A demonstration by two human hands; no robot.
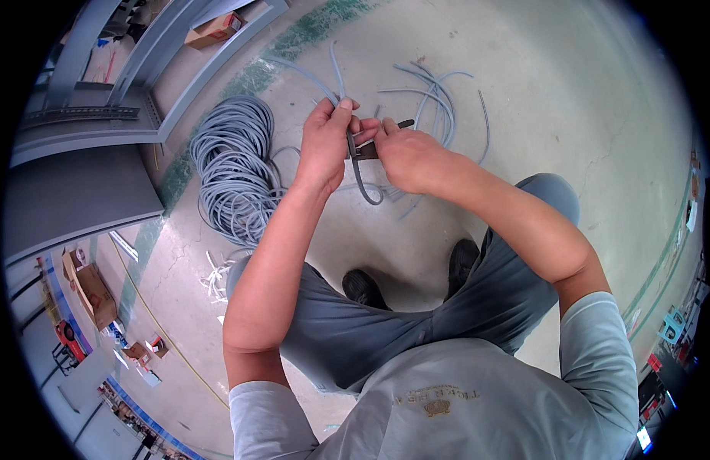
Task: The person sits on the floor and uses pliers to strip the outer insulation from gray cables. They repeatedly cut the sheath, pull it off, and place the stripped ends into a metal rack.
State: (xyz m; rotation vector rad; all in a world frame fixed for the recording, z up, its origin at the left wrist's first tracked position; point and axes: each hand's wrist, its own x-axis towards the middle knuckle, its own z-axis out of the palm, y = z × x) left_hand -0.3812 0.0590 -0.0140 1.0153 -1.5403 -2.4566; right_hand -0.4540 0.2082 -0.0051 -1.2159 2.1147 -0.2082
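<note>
Gripped in the left hand [324, 146], grey cable [361, 182]! Right hand [409, 157] clasps a dark tool [367, 152] just beside it.

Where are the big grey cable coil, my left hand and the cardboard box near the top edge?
Grey cable coil [232, 163]: head view, on its piled loops.
Left hand [325, 139]: head view, on the middle of the hand.
Cardboard box [209, 32]: head view, on its brown side.

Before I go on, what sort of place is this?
Probably a workshop or electrical assembly area: a large coil of grey cable lies on the bare floor, a big grey metal frame stands at upper left, and a worn green stripe marks the ground.
</note>
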